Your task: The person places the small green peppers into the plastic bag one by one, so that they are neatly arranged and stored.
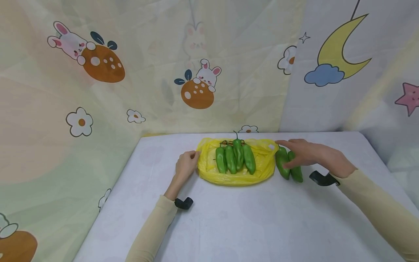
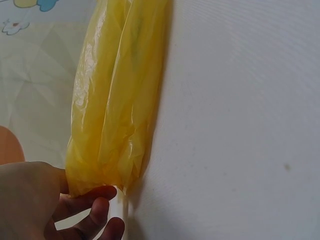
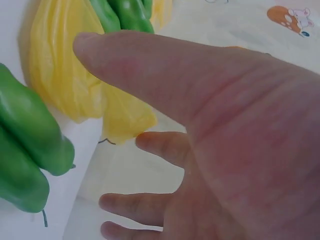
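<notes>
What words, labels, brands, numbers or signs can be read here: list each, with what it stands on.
No readable text: none on the green peppers or yellow bag. The backdrop carries only drawn pictures. A pale patch on the bag is too small to make out.

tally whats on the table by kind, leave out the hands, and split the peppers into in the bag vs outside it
Yellow plastic bag: 1
Green peppers in the bag: 4
Green peppers outside the bag: 2
Total in sight: 7
</notes>
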{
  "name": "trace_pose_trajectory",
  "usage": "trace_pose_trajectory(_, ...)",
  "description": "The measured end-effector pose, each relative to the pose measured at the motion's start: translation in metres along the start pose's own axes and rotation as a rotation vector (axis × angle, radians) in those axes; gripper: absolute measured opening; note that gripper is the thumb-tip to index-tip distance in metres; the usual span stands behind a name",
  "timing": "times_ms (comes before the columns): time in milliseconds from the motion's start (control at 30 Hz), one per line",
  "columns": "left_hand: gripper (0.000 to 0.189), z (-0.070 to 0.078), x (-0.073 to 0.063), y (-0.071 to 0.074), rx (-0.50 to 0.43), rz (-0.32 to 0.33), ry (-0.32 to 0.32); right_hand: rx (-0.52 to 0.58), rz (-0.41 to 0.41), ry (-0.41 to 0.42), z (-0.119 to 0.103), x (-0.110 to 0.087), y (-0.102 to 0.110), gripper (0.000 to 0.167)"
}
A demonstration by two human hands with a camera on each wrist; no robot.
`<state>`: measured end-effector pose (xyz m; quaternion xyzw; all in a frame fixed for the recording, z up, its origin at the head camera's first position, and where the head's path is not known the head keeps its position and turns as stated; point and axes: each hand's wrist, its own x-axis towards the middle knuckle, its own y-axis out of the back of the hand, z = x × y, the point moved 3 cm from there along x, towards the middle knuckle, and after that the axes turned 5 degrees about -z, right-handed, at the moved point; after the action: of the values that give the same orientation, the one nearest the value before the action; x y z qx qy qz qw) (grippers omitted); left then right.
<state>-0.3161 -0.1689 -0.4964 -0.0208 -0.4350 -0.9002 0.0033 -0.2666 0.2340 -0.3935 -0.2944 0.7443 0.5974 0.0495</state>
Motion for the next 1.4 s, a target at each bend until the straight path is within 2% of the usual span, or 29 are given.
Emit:
trace_pose_trajectory(633,0.038,-0.002,0.001,-0.002,-0.016,-0.01,0.0,0.052,-0.073,-0.014,0.022,-0.003,-0.011,0.098)
trace_pose_trajectory(967,0.041,-0.001,0.001,-0.001,-0.01,-0.009,0.001,0.084,-0.124,-0.05,0.038,0.006,-0.022,0.099)
trace_pose_trajectory(1400,0.036,-0.002,0.002,-0.002,0.003,-0.013,0.011,0.122,-0.157,-0.081,0.046,0.012,-0.032,0.105)
